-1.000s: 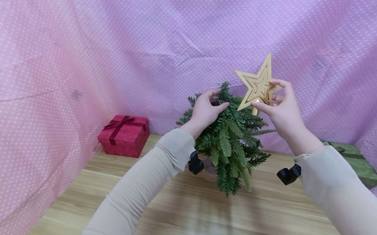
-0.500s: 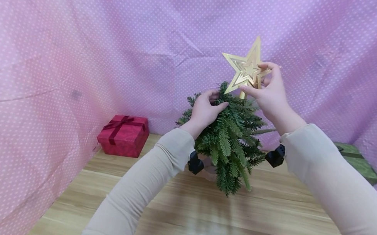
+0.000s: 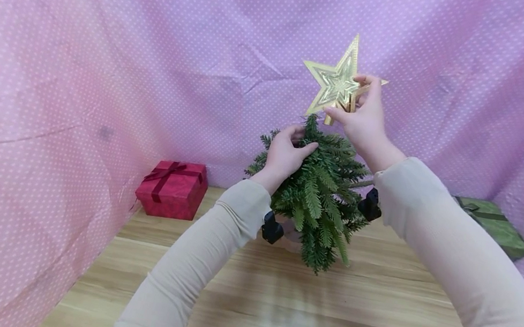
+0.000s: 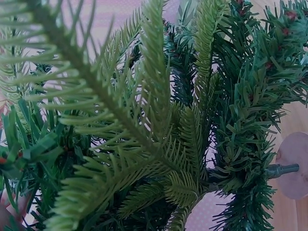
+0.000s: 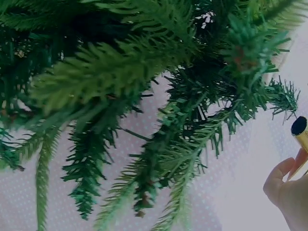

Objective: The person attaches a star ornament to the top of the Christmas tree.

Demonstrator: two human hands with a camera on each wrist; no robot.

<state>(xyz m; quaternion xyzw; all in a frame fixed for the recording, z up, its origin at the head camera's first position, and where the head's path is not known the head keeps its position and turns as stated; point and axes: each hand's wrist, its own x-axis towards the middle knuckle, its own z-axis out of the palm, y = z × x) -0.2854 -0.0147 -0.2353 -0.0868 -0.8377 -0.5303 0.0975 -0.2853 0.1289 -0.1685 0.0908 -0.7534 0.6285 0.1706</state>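
A small green Christmas tree (image 3: 319,191) stands on the wooden table. My left hand (image 3: 284,155) grips it near its top, thumb and fingers around the upper branches, with some fingertips hidden in the needles. My right hand (image 3: 368,122) holds a gold star tree topper (image 3: 339,83) by its right side, fingers over the edge and thumb near its base. The star's short tube (image 3: 329,120) hangs just right of the tree's tip (image 3: 312,122), seemingly apart from it. In the right wrist view the tube's dark open end (image 5: 299,126) faces the branch tip (image 5: 285,98).
A red gift box (image 3: 174,190) with a dark ribbon sits at the left back of the table (image 3: 321,321). At the right back lies a green box (image 3: 495,225), partly behind the right sleeve. Pink dotted cloth (image 3: 238,31) hangs around the table.
My right hand has carried the star up and to the left, from beside the tree to just above its tip. My left hand has stayed in place on the tree.
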